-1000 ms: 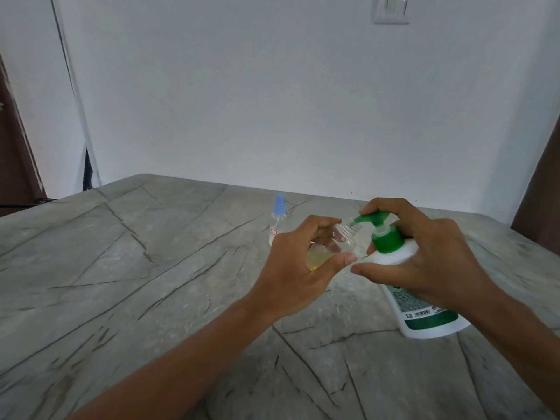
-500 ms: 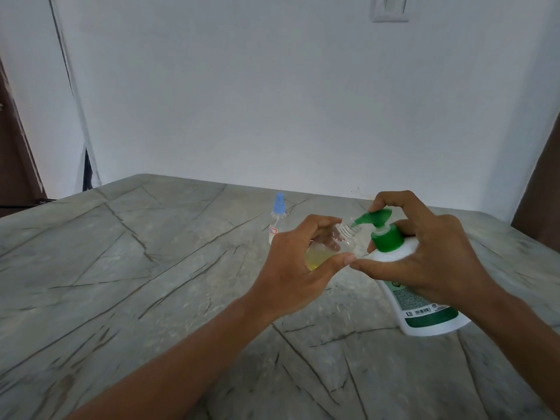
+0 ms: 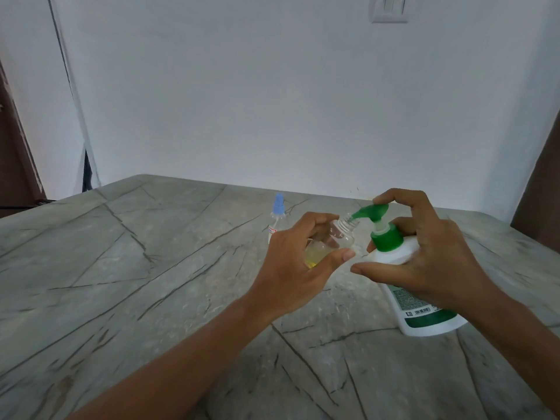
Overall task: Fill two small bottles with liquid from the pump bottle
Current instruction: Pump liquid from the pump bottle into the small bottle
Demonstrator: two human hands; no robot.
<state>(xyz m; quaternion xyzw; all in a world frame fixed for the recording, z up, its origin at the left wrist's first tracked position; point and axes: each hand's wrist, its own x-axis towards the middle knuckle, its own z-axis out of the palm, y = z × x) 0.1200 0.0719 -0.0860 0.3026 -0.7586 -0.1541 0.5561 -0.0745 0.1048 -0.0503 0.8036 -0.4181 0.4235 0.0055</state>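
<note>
My left hand (image 3: 292, 262) grips a small clear bottle (image 3: 331, 241), uncapped and tilted, with yellow liquid in its lower part. Its threaded neck meets the nozzle of the green pump head (image 3: 371, 212). The white pump bottle (image 3: 421, 307) leans on the table at the right. My right hand (image 3: 424, 256) wraps round its shoulder, the forefinger curled on top of the raised pump head. A second small clear bottle (image 3: 277, 219) with a blue spray cap stands upright just behind my left hand, partly hidden by it.
The grey marble table (image 3: 136, 268) with dark veins spreads to the left and front. A white wall stands right behind its far edge, with a switch plate (image 3: 389, 9) high up. Dark door frames (image 3: 536, 183) flank both sides.
The pump head has risen from its pressed position, showing its white stem, and my right forefinger has lifted with it. The small bottle stays at the nozzle.
</note>
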